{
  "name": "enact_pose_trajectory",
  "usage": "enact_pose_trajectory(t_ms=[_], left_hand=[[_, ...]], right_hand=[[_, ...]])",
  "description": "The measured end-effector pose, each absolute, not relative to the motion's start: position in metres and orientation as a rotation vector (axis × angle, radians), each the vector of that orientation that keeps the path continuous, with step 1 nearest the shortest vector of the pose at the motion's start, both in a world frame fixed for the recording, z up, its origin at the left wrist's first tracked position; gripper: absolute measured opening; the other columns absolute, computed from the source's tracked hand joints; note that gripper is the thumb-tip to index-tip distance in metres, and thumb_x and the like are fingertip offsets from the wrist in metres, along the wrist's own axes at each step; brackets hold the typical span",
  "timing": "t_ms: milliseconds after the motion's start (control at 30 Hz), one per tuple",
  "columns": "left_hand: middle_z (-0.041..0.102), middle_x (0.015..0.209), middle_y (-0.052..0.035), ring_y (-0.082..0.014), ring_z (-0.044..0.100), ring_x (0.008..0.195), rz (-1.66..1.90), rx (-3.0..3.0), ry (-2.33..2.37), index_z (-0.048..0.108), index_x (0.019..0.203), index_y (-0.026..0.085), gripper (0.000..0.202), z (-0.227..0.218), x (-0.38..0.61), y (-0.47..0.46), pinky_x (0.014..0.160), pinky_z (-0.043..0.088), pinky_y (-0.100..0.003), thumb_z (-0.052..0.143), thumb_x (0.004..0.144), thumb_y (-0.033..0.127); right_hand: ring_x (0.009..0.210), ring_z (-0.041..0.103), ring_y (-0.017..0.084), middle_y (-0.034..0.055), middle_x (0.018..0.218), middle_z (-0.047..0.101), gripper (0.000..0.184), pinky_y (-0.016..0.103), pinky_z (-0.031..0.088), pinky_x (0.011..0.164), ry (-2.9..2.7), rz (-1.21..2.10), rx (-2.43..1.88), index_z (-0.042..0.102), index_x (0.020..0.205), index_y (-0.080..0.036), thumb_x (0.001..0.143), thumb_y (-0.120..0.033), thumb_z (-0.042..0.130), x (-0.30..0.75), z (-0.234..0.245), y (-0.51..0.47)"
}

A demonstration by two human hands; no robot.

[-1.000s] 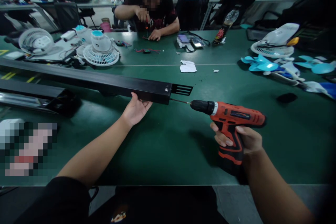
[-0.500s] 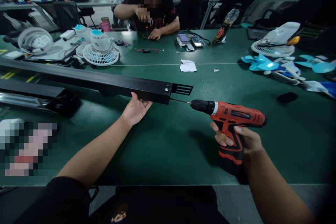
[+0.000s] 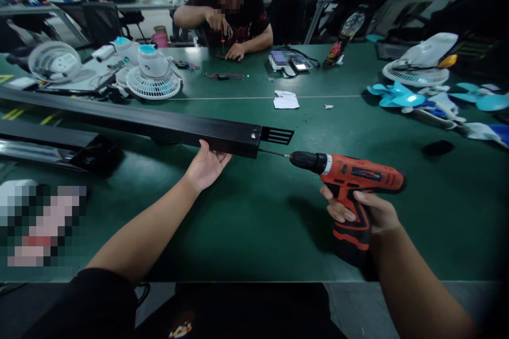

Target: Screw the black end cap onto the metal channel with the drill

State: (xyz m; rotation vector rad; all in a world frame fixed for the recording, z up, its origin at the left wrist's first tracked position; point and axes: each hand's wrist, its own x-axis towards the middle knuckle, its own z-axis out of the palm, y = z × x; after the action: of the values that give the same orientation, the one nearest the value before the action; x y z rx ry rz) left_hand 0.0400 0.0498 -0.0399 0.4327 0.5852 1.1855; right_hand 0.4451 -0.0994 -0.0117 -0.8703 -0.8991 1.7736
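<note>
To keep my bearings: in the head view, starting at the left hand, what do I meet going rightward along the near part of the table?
left hand → drill bit → red cordless drill → small black object

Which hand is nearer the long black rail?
Left. The left hand touches the black rail on its near side by the end; the right hand holds the red drill beyond that end, off the rail.

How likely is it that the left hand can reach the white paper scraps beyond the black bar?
Probably not as things stand. The left hand grips the black bar, which lies between it and the paper scraps, and the arm looks almost fully stretched out.
</note>
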Motion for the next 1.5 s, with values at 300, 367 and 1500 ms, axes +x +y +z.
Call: enact_pose_trajectory(t_ms=[300,367,1500], left_hand=[[0.091,0.125,-0.0075,-0.0251,0.084,0.128,1.186,0.448,0.574,0.082,0.143,0.025,0.055,-0.0447,0.0382,0.0515,0.136,0.051,-0.04,0.059,0.121,0.069],[0.091,0.124,-0.0072,-0.0244,0.084,0.126,1.183,0.452,0.572,0.083,0.14,0.025,0.055,-0.0435,0.0388,0.0509,0.136,0.051,-0.039,0.058,0.121,0.07],[0.092,0.123,-0.0068,-0.0258,0.085,0.126,1.187,0.421,0.574,0.078,0.153,0.028,0.056,-0.0416,0.0402,0.0492,0.132,0.054,-0.039,0.06,0.12,0.07]], right_hand=[[0.05,0.048,0.01,0.0097,0.098,0.079,0.045,0.031,0.055,0.05,-0.895,1.746,-0.867,0.09,0.111,-0.017,0.087,-0.053,0.102,0.4443,-0.0135,-0.0995],[0.049,0.046,0.009,0.009,0.1,0.079,0.044,0.032,0.055,0.049,-0.891,1.741,-0.849,0.089,0.116,-0.018,0.088,-0.051,0.101,0.445,-0.0148,-0.099],[0.051,0.041,0.014,0.0042,0.081,0.069,0.04,0.032,0.059,0.046,-0.922,1.808,-0.866,0.085,0.111,-0.02,0.095,-0.054,0.098,0.4446,-0.0105,-0.0986]])
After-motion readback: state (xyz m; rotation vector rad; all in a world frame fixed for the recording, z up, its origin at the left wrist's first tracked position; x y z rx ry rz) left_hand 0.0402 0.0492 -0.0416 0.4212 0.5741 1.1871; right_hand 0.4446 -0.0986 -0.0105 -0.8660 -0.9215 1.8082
